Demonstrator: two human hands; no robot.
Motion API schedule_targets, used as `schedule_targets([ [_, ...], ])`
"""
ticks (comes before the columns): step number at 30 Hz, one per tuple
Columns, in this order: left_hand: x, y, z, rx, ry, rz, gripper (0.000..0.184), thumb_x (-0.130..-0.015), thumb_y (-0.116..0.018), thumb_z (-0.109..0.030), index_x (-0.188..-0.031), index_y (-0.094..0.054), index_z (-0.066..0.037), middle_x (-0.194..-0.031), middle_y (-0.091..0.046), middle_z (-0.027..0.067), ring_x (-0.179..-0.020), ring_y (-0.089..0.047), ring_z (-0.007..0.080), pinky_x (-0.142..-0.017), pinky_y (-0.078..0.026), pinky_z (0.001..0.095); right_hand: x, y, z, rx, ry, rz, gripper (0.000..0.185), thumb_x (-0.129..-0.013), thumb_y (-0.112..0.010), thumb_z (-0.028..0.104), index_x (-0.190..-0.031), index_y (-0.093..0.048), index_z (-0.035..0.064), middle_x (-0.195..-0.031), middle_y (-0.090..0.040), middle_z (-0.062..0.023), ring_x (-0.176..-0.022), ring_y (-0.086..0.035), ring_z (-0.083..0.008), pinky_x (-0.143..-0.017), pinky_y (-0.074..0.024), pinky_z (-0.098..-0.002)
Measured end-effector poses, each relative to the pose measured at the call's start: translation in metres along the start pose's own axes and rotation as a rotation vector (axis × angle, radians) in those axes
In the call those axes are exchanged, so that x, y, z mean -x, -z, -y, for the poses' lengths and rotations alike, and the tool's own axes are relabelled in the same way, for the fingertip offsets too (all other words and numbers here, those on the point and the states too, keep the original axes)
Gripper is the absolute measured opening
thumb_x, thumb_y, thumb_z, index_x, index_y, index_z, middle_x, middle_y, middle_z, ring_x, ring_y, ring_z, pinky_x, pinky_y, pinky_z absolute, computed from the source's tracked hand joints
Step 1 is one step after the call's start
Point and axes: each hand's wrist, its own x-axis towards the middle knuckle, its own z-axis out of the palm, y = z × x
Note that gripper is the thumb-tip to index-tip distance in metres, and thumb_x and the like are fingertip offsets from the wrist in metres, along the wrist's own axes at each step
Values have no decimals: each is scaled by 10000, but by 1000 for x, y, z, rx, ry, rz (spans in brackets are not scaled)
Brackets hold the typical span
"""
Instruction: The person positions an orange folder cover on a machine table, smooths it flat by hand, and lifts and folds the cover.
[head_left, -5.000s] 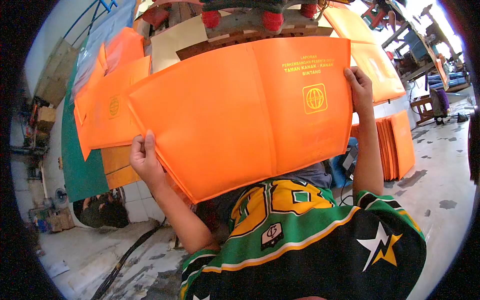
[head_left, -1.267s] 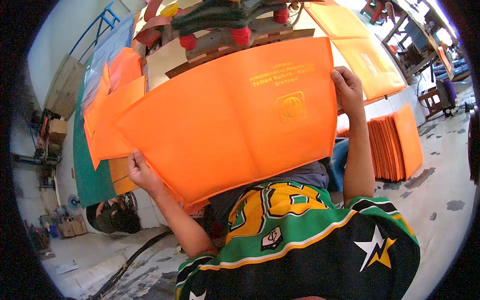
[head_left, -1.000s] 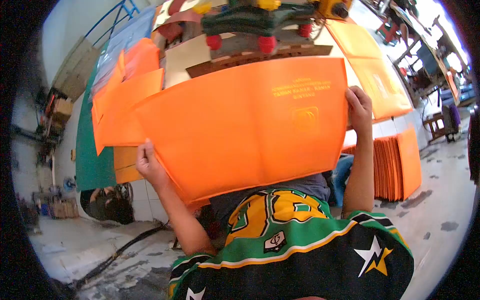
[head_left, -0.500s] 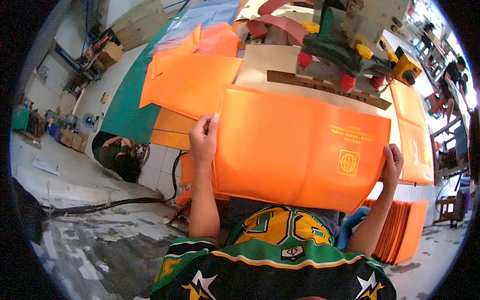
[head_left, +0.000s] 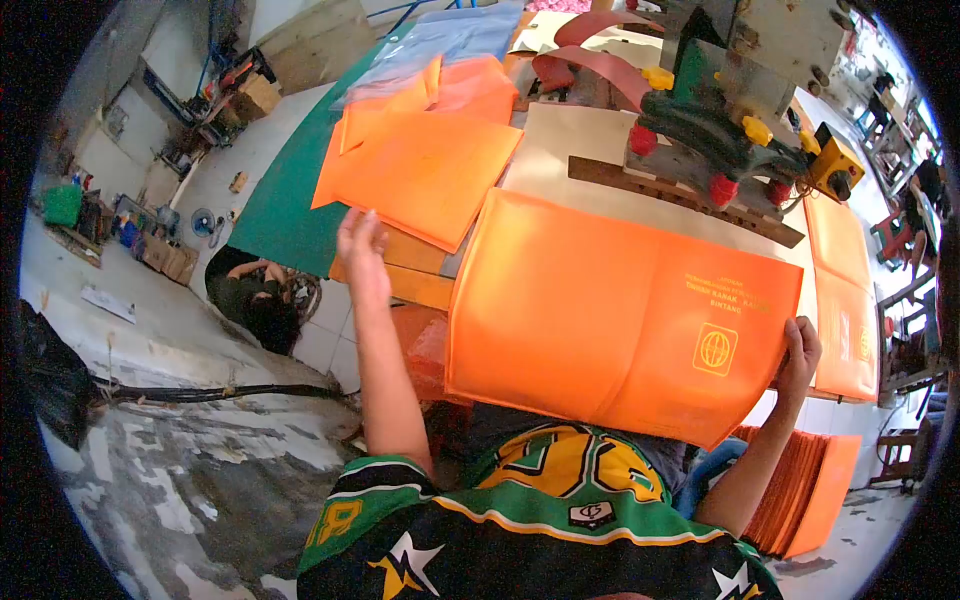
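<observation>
An orange plastic cover [head_left: 560, 310] with gold printing and a globe emblem is spread in front of me, its lower edge over my lap. My right hand [head_left: 798, 355] pinches its right edge, fingers closed. My left hand [head_left: 362, 250] is off the cover, fingers stretched upward and holding nothing that I can see. It is beside the lower left corner of a loose orange sheet [head_left: 430, 170]; whether it touches the sheet is unclear. More orange pieces and clear blue plastic sheets [head_left: 450, 45] lie behind.
A press machine [head_left: 700, 130] with red and yellow knobs stands ahead. Orange covers [head_left: 840, 290] lie at the right, and a stack of orange covers [head_left: 800, 490] stands low beside my right arm. A green board [head_left: 285, 215] lies left; beyond it a person [head_left: 262, 300] is low down.
My left hand has let go of the cover's left edge and moved left toward the loose orange sheets. My right hand still holds the cover. The view has shifted slightly.
</observation>
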Motion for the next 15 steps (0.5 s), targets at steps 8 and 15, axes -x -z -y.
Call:
schedule_targets([
  [8, -54, 14, -38, 290, 426, -22, 825, -979, -625, -300, -1605, -163, -25, -1612, -201, 232, -1510, -255, 345, -1186, -324, 516, 0, 1, -2, 6, -5, 14, 338, -1045, -618, 203, -748, -513, 81, -678, -471, 61, -638, -389, -32, -544, -313, -231],
  [15, -67, 11, -44, 375, 520, -175, 787, -966, -645, -301, -1573, -223, -32, -1596, -245, 226, -1437, -344, 342, -1104, -387, 478, 0, -1, 0, 11, -32, 18, 321, -1048, -618, 211, -769, -556, 64, -687, -500, 56, -644, -408, -38, -553, -330, -229],
])
